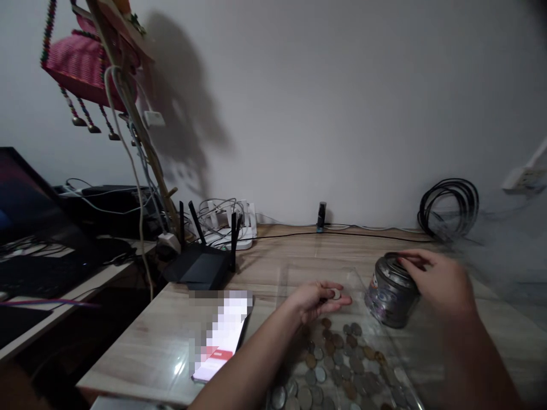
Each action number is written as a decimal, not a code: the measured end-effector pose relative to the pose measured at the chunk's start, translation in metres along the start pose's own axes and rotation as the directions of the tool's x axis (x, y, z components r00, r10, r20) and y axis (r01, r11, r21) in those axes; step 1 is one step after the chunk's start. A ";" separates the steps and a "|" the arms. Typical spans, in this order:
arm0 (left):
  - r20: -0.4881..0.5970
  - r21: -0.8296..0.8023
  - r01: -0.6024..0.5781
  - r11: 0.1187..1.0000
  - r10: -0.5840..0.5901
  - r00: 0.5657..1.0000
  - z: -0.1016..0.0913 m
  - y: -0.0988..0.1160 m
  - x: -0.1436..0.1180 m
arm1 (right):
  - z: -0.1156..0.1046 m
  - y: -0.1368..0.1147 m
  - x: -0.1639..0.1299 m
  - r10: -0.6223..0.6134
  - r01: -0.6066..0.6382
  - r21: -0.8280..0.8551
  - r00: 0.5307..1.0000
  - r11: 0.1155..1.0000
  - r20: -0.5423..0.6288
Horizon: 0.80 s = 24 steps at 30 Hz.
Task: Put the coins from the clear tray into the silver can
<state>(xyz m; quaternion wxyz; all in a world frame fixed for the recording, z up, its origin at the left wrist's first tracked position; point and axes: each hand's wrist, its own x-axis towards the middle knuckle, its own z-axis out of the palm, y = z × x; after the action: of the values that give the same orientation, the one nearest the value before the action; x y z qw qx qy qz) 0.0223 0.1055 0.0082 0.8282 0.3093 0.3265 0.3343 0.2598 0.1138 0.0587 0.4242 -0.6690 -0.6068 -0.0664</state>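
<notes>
Coins lie spread in a loose heap on the table nearest the camera, flat and mostly apart, so each can be picked out singly. Just above the heap the left hand has its grip pinched together on one coin, pointed toward the tin. On the tin's top rests the right hand, fingers closed over the rim, seemingly to steady it. A phone lies left of the coins; a router stands behind.
</notes>
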 end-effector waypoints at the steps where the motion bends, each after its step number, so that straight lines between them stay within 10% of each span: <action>1: -0.014 -0.008 -0.019 1.000 0.018 1.000 0.000 0.000 0.000 | -0.002 0.009 0.005 0.048 -0.048 -0.007 0.998 0.999 0.044; 9: -0.179 -0.097 -0.114 0.989 0.095 0.979 0.004 0.006 -0.003 | 0.003 -0.027 -0.013 -0.186 0.181 -0.069 0.980 0.981 -0.067; 15: -0.162 -0.159 -0.120 0.980 0.094 0.982 -0.001 0.004 0.002 | 0.046 -0.071 -0.049 -0.339 0.267 0.216 0.814 0.939 0.472; 20: -0.108 -0.206 -0.066 0.976 0.044 0.993 -0.001 0.002 0.002 | 0.053 -0.069 -0.047 -0.276 0.193 0.220 0.846 0.956 0.457; 24: -0.096 -0.211 -0.077 0.974 0.058 0.994 -0.001 0.001 0.002 | 0.035 -0.062 -0.039 -0.312 0.243 0.297 0.927 0.923 0.210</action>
<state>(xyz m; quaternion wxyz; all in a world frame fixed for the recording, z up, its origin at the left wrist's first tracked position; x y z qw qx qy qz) 0.0218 0.1080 0.0080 0.8295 0.2137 0.3146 0.4090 0.1812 0.1009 0.0431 0.4151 -0.5155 -0.7485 0.0418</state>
